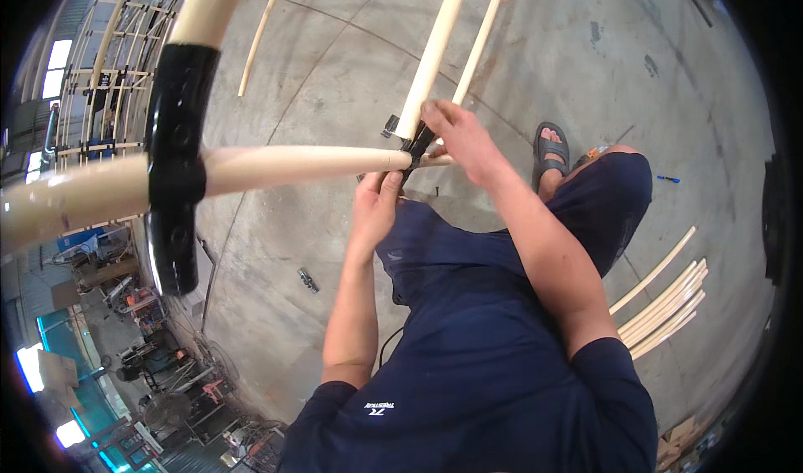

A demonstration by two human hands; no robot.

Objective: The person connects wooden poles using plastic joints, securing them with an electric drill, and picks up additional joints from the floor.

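Several cream-coloured pipes come together at a black pipe joint in front of me. My left hand is closed on the joint's near side, with its thumb on top and its other fingers partly hidden underneath. From the right, my right hand grips the joint's upper part with bent fingers. A long pipe runs left from it to a larger-looking black joint close to the camera. Another pipe reaches away from the joint, its near end beside a small black clamp piece.
A black connector and a bolt lie on the concrete floor. Loose pipes and a blue marker are at right. Pipe racks stand far left, above cluttered machinery. My sandalled foot is planted right of the joint.
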